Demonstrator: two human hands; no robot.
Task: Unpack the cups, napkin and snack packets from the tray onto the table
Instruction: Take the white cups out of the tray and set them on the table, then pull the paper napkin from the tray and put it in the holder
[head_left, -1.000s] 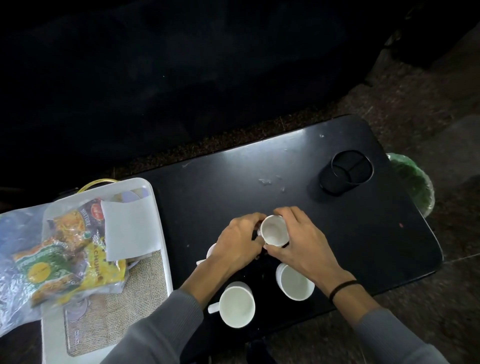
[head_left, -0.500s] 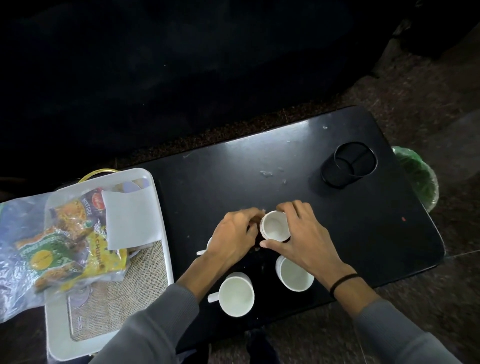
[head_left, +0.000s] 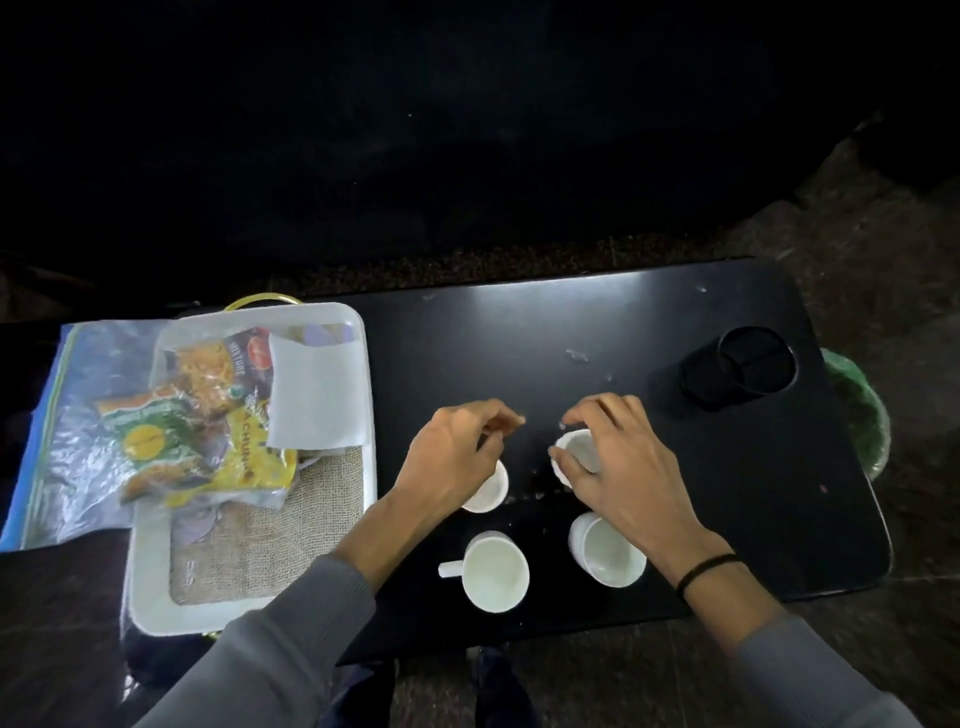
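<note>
Both forearms reach forward, hands level and apart. Left hand (head_left: 457, 457): palm down, fingers curled in, tips drawn toward the thumb, nothing seen in the grasp. Right hand (head_left: 623, 467): palm down, fingers and thumb curled round the rim of a white cup (head_left: 579, 449), black band (head_left: 704, 569) at the wrist.

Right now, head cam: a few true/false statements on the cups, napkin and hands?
1. All four white cups stand on the table. True.
2. The napkin lies on the table. False: it lies in the tray, partly over the snack packets.
3. The right hand has its fingers round the far right cup. True.
4. The near left cup has its handle pointing right. False: it points left, toward the tray.
5. The left hand partly hides the far left cup. True.
</note>
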